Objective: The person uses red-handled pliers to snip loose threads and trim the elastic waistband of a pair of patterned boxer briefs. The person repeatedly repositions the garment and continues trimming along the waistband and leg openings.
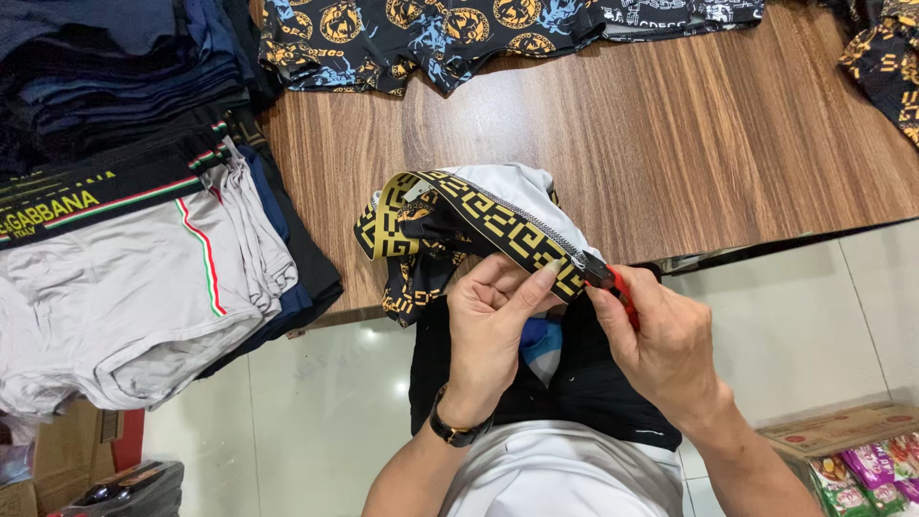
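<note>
Black-and-gold patterned waistband [498,230] of a folded undergarment [450,239], stretched just past the near edge of the wooden table [670,144], pinched at its right end between thumb and fingers of the left hand [493,325], closed on the cloth from below. Right beside that, touching the band's end, small red-handled snips [613,282] gripped in the closed right hand [670,349]. Farther out: stack of grey and dark underwear [144,278] along the left edge, black-and-gold printed garments [431,33] across the far edge.
</note>
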